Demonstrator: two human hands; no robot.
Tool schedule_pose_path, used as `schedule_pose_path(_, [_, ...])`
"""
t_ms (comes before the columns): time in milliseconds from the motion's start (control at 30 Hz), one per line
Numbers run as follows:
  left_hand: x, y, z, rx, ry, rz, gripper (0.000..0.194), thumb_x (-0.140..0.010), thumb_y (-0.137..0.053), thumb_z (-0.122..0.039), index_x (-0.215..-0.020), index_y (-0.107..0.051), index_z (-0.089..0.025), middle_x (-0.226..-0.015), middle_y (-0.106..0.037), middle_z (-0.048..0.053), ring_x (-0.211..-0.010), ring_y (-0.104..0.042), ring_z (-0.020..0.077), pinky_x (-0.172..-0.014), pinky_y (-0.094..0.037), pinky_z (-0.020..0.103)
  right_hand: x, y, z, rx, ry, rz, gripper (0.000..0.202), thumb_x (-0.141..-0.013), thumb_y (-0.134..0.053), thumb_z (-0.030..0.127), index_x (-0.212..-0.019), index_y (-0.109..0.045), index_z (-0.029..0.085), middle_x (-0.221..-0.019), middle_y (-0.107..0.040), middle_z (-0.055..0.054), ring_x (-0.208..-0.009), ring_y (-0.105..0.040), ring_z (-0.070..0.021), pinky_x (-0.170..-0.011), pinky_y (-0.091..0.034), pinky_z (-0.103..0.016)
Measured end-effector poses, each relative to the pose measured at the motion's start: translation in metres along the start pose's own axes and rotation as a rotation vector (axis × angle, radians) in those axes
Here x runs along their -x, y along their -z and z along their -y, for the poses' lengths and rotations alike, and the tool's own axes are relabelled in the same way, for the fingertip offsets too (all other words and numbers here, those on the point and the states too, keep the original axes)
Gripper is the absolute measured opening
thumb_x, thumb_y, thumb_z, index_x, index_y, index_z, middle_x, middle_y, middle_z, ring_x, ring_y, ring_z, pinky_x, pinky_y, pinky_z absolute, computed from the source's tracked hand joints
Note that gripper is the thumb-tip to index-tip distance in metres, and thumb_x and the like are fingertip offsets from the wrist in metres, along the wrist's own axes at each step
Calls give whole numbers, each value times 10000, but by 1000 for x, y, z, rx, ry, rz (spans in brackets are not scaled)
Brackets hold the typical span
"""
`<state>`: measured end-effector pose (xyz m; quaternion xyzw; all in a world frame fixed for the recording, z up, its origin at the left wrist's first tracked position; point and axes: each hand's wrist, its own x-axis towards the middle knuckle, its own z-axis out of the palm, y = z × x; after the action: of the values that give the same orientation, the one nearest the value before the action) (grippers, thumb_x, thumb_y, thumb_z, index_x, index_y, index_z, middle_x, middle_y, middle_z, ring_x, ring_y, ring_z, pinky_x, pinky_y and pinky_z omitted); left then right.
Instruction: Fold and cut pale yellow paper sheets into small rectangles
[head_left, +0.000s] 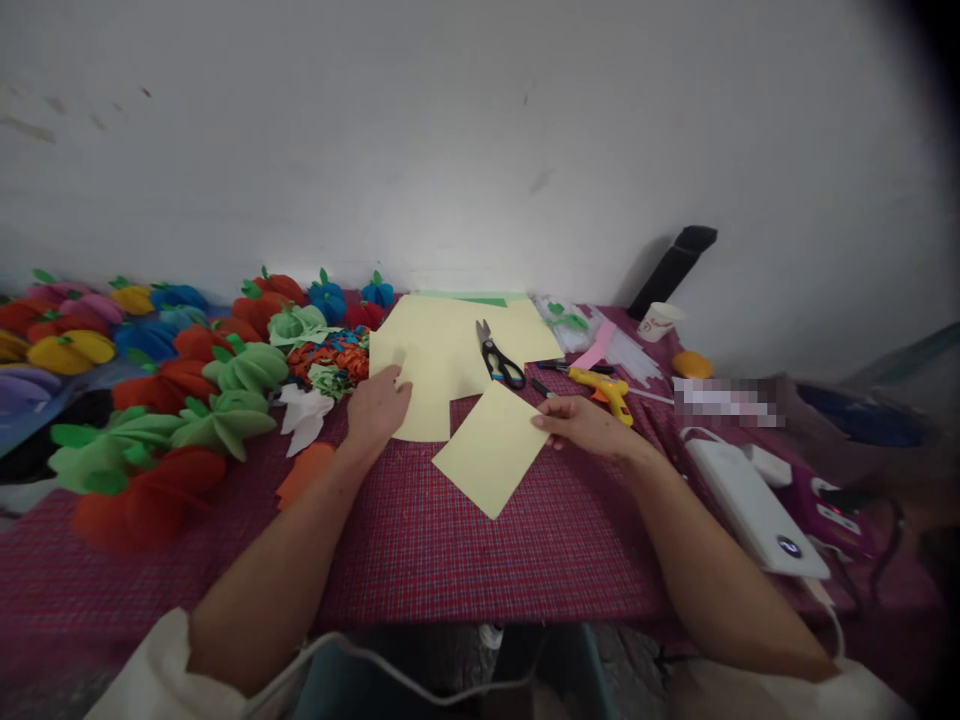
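1. Your right hand (pixel 577 425) is closed in a pinch on the sheet (pixel 491 450), thumb and fingers at its right corner, to the near right of the scissors (pixel 491 350).
2. Your left hand (pixel 380 403) is loosely curled, with a narrow gap between thumb and forefinger. It lies at the left edge of the backing (pixel 424 340), left of the scissors; how hard it presses, I cannot tell.
3. Pinch the sheet lightly, since a tight grip at one corner could crease it. Support it from below if it sags.
4. Mind the far corner: it lies just beside the scissors' handles (whether they touch, I cannot tell), so a careless turn could snag it.
5. Steady the backing with a flat left palm rather than fingertips, as it may slide on the cloth-covered desk (pixel 480 570).
6. The sheet is on the near side of the scissors, set cornerwise to you, over the desk's checked cloth.
7. It is plain pale yellow, four-sided, with straight edges and neat corners. No marks or folds show; paper or felt, I cannot tell. The backing, under the scissors, matches it in colour but is much larger.
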<state>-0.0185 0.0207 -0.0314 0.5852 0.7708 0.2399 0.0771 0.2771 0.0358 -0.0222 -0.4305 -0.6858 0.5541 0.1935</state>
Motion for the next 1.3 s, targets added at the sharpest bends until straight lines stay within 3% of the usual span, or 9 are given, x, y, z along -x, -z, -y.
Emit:
schedule_pose_path(200, [17,6,-22,53,-216,-269,533,-790,-452,-387,-1257,-406,-134,-1192,-507,145,-1088,-440,277,-881,-336,379,7,8,3,-29,60,4,237,-726,-567,390,-694,-552,156,-598,-485,31,-501,-405,-64,-479,-316,-214])
schedule_pose_path(267, [27,5,-31,287,-325,-84,466,-812,-402,-434,-1149,-525,-137,-1100,-577,109,-996,-507,228,-820,-387,318,8,7,5,-6,86,11,228,-730,-566,385,-709,-567,158,-604,-492,29,-503,-398,-65,-478,-308,-215])
schedule_pose_path(333, [35,0,-37,467,-372,262,422,-794,-419,-461,-976,-631,-145,-921,-651,67,-824,-573,194,-691,-427,270,7,5,7,16,109,6,223,-731,-568,380,-720,-580,158,-605,-500,26,-510,-398,-68,-481,-305,-216])
schedule_pose_path(400, [41,-7,-39,535,-328,550,382,-739,-497,-464,-807,-671,-131,-755,-668,48,-663,-586,180,-568,-422,251,5,1,8,-3,127,-45,220,-729,-573,377,-738,-589,157,-609,-510,23,-515,-403,-71,-483,-307,-215])
schedule_pose_path(467, [44,-16,-39,615,-227,685,349,-700,-554,-438,-735,-668,-110,-704,-668,54,-601,-586,180,-514,-412,248,2,-4,8,-80,146,-148,221,-726,-579,374,-779,-589,159,-636,-525,16,-534,-427,-75,-496,-329,-215])
schedule_pose_path(567, [44,-23,-40,857,-65,655,330,-702,-571,-393,-795,-657,-89,-811,-679,89,-667,-607,193,-564,-448,273,0,-13,9,-209,131,-207,245,-727,-580,382,-842,-586,165,-703,-555,-3,-600,-490,-92,-537,-377,-225])
schedule_pose_path(700, [42,-24,-41,1049,43,637,330,-693,-606,-366,-842,-648,-75,-855,-678,118,-725,-616,202,-665,-472,321,-1,-24,9,-169,94,-42,258,-721,-588,378,-836,-619,150,-694,-577,-10,-547,-467,-79,-488,-355,-212])
schedule_pose_path(1067, [43,-15,-40,1267,-66,832,275,-690,-638,-281,-896,-656,-100,-840,-686,80,-768,-614,174,-825,-421,356,2,-27,5,-250,111,-1,301,-725,-588,358,-942,-643,157,-807,-657,-36,-733,-578,-151,-708,-446,-319])
schedule_pose_path(1300, [41,-13,-40,1282,-117,818,240,-687,-616,-207,-917,-665,-162,-925,-671,67,-851,-598,167,-838,-405,326,1,-24,4,-311,128,-103,238,-658,-633,229,-893,-674,213,-888,-660,-34,-762,-571,-152,-699,-430,-297])
